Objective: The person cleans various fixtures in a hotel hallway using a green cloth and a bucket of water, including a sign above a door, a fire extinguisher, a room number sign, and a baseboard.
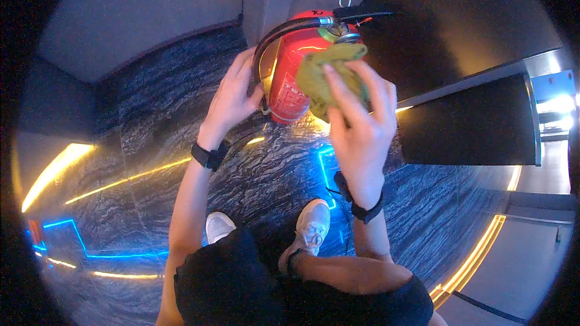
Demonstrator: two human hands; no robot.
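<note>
A red fire extinguisher [290, 68] leans at a tilt before me, its metal valve and handle at the upper right. From the valve a black hose [272, 34] curves down along its left side. My left hand [233, 88] holds the extinguisher at that side, thumb against the hose and fingertips partly hidden behind it. In my right hand [362, 104] is a bunched yellow-green cloth [324, 79], pressed to the cylinder's right side. The cloth covers part of the red body. A label [292, 93] with writing shows low on the cylinder.
A dark glossy panel [457, 31] rises behind and right of the extinguisher. Below it is a black box-like surface [471, 122]. The floor [158, 127] is dark veined stone with yellow and blue light reflections. My shoes [313, 224] stand close below the hands.
</note>
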